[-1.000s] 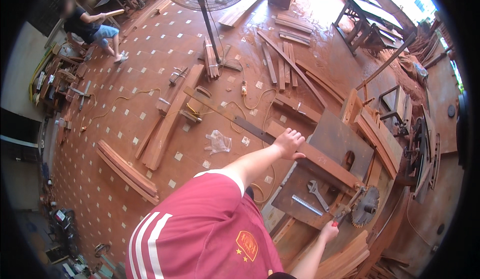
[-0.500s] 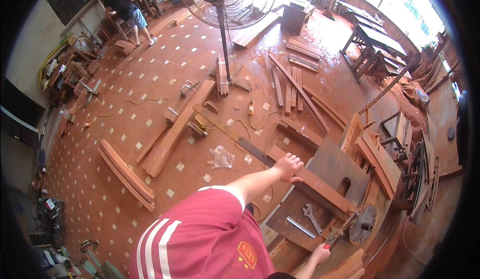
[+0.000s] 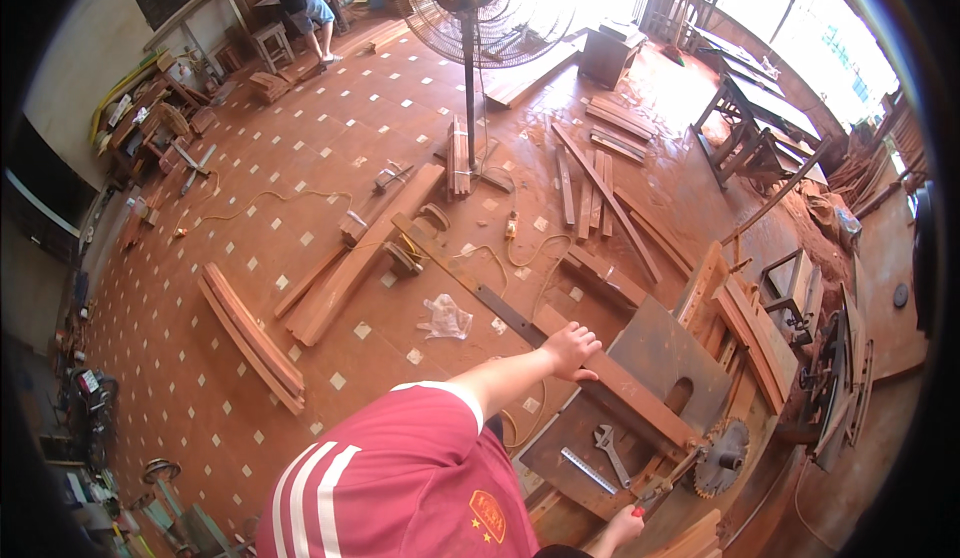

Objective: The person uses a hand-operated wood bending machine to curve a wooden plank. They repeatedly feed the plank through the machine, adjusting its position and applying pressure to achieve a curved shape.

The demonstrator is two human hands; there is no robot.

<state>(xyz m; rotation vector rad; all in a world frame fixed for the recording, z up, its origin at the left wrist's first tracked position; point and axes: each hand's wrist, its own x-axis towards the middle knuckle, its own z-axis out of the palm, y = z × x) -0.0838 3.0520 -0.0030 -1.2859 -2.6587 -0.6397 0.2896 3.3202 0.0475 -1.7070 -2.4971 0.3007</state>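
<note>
My left hand (image 3: 572, 350) rests over a long squared wooden beam (image 3: 640, 390), its fingers bent around the upper edge. The beam lies slantwise across a dusty machine table (image 3: 560, 448), its lower end close to a toothed circular saw blade (image 3: 722, 458). At the lower edge, my right hand (image 3: 625, 528) is closed around a red-handled tool (image 3: 638, 511); the tool's far end, near the beam's end and the blade, is too small to make out. On the table between my hands lie an adjustable wrench (image 3: 611, 455) and a short steel ruler (image 3: 589, 470).
Wood pieces (image 3: 765, 348) lean beyond the blade. A standing fan (image 3: 468, 78) is on the tiled floor, with planks (image 3: 375, 248), a yellow cord (image 3: 270, 196) and a plastic bag (image 3: 445, 316) around it. Another person (image 3: 300, 3) stands far left.
My view has shifted slightly, so the room sits lower and further right in the picture. Both hands keep their places on the beam and the red-handled tool.
</note>
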